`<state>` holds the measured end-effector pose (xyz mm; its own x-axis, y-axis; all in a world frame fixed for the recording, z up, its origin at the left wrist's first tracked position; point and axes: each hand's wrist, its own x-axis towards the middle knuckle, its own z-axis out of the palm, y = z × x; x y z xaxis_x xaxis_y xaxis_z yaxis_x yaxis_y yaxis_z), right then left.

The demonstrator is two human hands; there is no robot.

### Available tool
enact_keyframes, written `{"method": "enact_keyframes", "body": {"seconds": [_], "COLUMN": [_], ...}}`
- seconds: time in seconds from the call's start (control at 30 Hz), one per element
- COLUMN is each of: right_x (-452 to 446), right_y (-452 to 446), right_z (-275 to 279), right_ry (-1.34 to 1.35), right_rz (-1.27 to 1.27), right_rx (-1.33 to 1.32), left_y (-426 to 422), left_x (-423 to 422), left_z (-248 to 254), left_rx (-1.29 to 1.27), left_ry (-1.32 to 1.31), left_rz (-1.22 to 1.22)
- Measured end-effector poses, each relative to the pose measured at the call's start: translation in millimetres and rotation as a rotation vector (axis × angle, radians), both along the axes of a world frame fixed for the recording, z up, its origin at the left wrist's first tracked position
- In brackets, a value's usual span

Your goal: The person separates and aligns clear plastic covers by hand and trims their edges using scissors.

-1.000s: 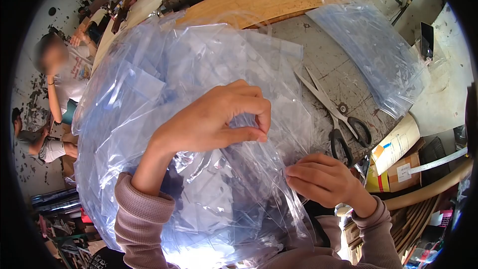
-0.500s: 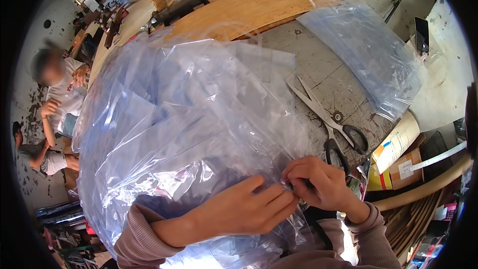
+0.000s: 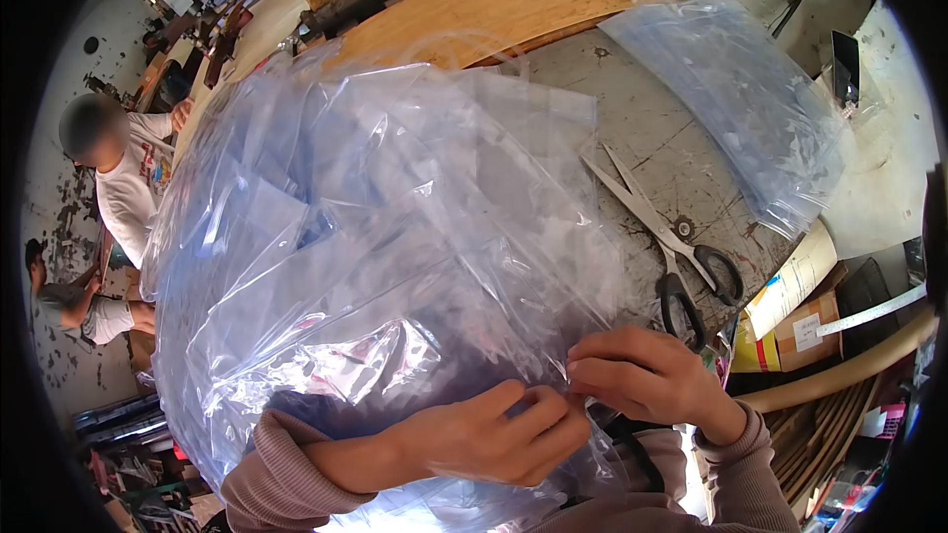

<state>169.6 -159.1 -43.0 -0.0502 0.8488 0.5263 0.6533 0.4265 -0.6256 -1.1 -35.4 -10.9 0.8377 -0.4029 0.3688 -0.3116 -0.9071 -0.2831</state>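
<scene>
A large heap of clear plastic sheeting (image 3: 395, 207), bluish and shiny, covers the near part of the table and hangs toward my lap. At its near right edge my left hand (image 3: 504, 434) has its fingers curled on the plastic. Close beside it, my right hand (image 3: 652, 375) pinches the same edge, thumb against fingers; the exact spot gripped is partly hidden. Scissors (image 3: 671, 247) with black handles lie on the table just beyond my right hand, blades apart.
A flat stack of clear plastic bags (image 3: 731, 99) lies at the far right of the grey table (image 3: 632, 99). Behind stands a wooden board (image 3: 494, 10). A phone (image 3: 844, 67) and a cardboard box (image 3: 808, 331) are on the right. Two people, one in a white shirt (image 3: 128, 188), are at the left.
My hands have shifted slightly, the right fingers now straighter at the plastic edge. The view has moved a little. The person in the white shirt has turned and reached toward the table.
</scene>
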Motion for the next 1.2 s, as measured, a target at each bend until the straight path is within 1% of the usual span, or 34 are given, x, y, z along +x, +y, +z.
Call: {"method": "enact_keyframes", "body": {"seconds": [0.2, 0.23, 0.3, 0.33, 0.4, 0.5, 0.53, 0.6, 0.63, 0.7, 0.83, 0.9, 0.93, 1.0, 1.03, 1.1, 1.13, 1.2], "right_x": [-1.4, -1.8, -3.2, -3.6, -2.8, 6.4, 10.2, 19.0, 22.9, 28.5, 38.7, 42.0, 49.3, 68.6, 78.9, 94.9, 95.4, 96.7], "right_y": [4.6, 4.9, 6.0, 7.7, 11.6, 19.3, 24.0, 37.7, 46.2, 66.6, 103.7, 118.0, 126.7, 148.0, 158.9, 171.9, 170.7, 168.6], "right_z": [-4.8, -3.8, -0.4, 1.3, 5.0, 16.2, 20.0, 28.0, 33.4, 43.1, 57.3, 65.4, 69.3, 77.5, 85.4, 101.0, 101.7, 103.2], "right_ry": [-0.126, -0.128, -0.288, -0.29, -0.377, -0.433, -0.435, -0.495, -0.495, -0.585, -0.682, -0.671, -0.673, -0.835, -0.834, -0.591, -0.589, -0.453], "right_rz": [-0.036, -0.039, -0.103, -0.104, -0.106, -0.127, -0.124, -0.264, -0.265, -0.295, -0.265, -0.35, -0.351, -0.585, -0.585, -0.653, -0.66, -0.711], "right_rx": [0.15, 0.148, 0.14, 0.138, 0.178, 0.163, 0.163, 0.277, 0.277, 0.374, 0.333, 0.319, 0.321, 0.47, 0.473, 0.449, 0.451, 0.396], "left_y": [3.0, 2.6, 0.8, 0.2, 1.4, 1.8, 1.8, 1.1, 0.4, -0.1, 1.8, 2.0, 1.9, 1.1, 0.3, -0.1, 0.4, 0.8], "left_x": [2.8, 3.6, 2.2, 1.5, 1.7, 0.8, 0.6, -0.3, -1.1, -1.9, -1.2, -1.0, -1.2, -1.4, -1.8, -1.8, -1.6, -1.4], "left_z": [5.2, 5.0, 3.5, 2.8, 4.7, 6.6, 7.1, 6.4, 5.8, 4.0, 4.9, 5.6, 5.6, 0.2, -1.2, 1.0, 2.0, -0.6], "left_rx": [0.061, 0.06, 0.058, 0.058, 0.044, 0.019, 0.008, 0.06, 0.111, 0.084, 0.056, 0.047, 0.035, 0.015, -0.008, -0.01, -0.015, -0.015], "left_ry": [-0.003, -0.024, -0.019, -0.013, 0.008, 0.043, 0.058, 0.042, 0.031, 0.038, 0.046, 0.06, 0.077, 0.073, 0.073, 0.092, 0.106, 0.097], "left_rz": [-0.064, -0.076, -0.06, -0.04, -0.042, -0.049, -0.059, -0.077, -0.099, -0.099, -0.094, -0.09, -0.084, -0.095, -0.105, -0.107, -0.11, -0.115]}}
